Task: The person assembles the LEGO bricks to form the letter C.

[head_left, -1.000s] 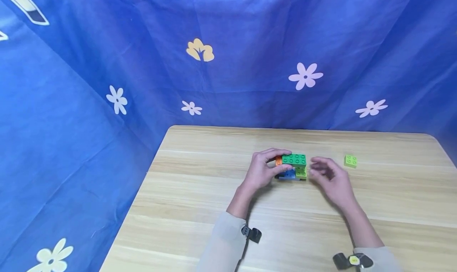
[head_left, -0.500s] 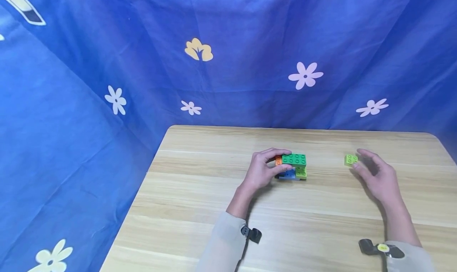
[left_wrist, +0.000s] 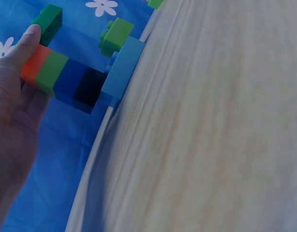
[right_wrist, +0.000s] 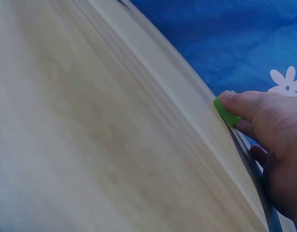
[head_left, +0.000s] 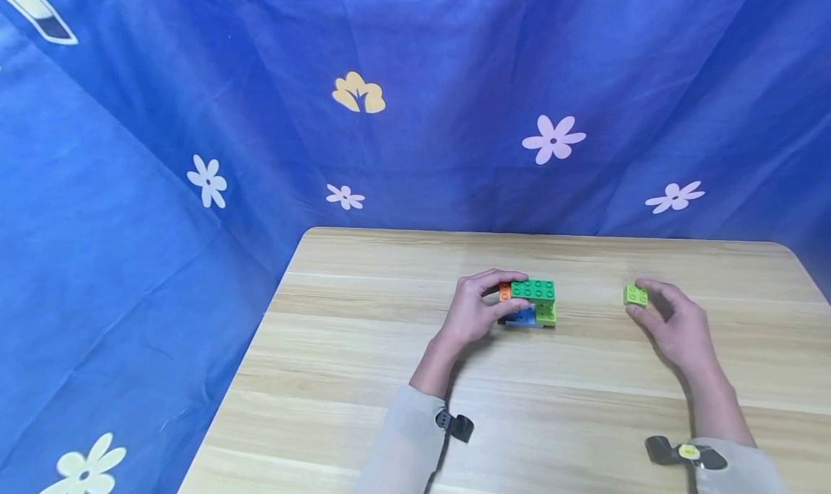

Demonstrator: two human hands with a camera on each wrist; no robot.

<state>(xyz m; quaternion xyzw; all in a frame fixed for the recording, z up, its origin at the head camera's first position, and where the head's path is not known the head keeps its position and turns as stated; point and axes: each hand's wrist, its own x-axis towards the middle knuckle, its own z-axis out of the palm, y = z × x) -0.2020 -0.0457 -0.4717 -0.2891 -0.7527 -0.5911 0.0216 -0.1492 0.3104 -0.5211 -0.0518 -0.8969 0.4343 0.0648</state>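
A tower of toy building bricks stands on the table, steadied by my left hand (head_left: 477, 310), whose thumb and fingers grip its top. Uppermost is a dark green brick (head_left: 535, 290) that overhangs to the right. Beneath it the left wrist view shows an orange brick (left_wrist: 34, 64), then green, blue and black ones (left_wrist: 90, 89), rising from one end of a light blue base brick (left_wrist: 123, 71). A lime green brick (left_wrist: 118, 36) sits on the base's other end. To the right, my right hand (head_left: 675, 328) pinches a separate lime brick (head_left: 635, 296) between thumb and fingers, at the table surface.
The light wooden table (head_left: 363, 364) reaches back to a blue curtain (head_left: 441, 104) with flower prints, which also hangs along the left side. A stretch of tabletop lies between the tower and the separate lime brick.
My right hand has moved right, away from the tower, and has taken hold of the separate lime brick. The left hand keeps its grip on the tower in the same place.
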